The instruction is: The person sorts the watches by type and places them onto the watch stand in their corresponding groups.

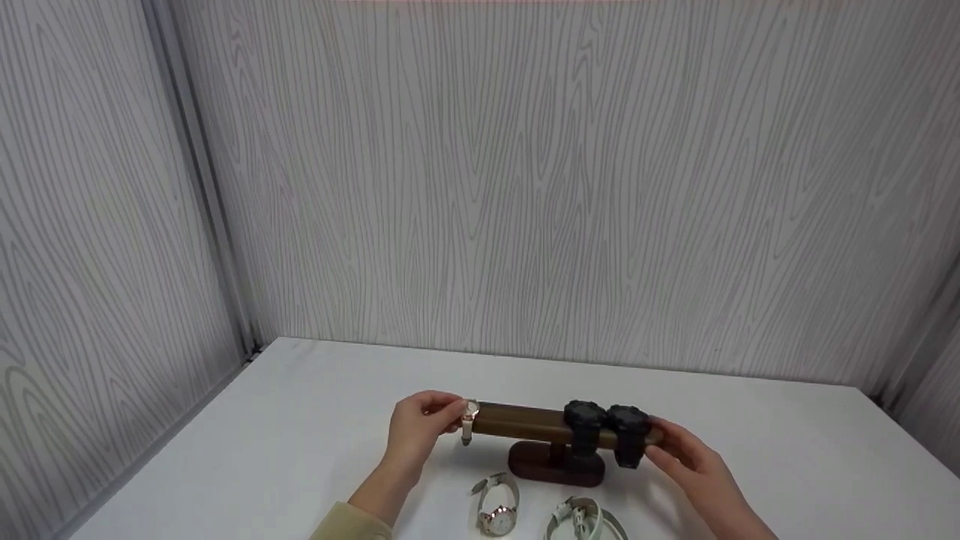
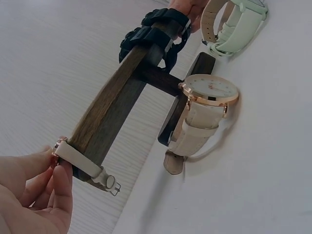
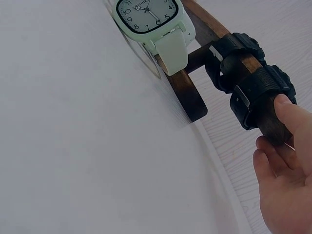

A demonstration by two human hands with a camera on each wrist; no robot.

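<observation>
A dark wooden T-shaped watch stand [image 1: 525, 421] stands on the white table [image 1: 300, 420]. My left hand [image 1: 448, 416] pinches a cream-strap watch [image 1: 469, 421] that sits around the bar's left end; the wrist view shows the strap [image 2: 80, 163] looped over the bar [image 2: 117, 102] between thumb and fingers [image 2: 58, 183]. My right hand [image 1: 661, 442] grips the bar's right end, thumb [image 3: 292, 114] on top beside two black watches [image 3: 253, 78] that are strapped around the bar [image 1: 606, 429].
Two more watches lie on the table in front of the stand's base [image 1: 555, 469]: a rose-gold one with a pale strap [image 1: 499, 511] and a mint-green one [image 1: 585, 521]. Grey wood-grain walls close in the back and both sides.
</observation>
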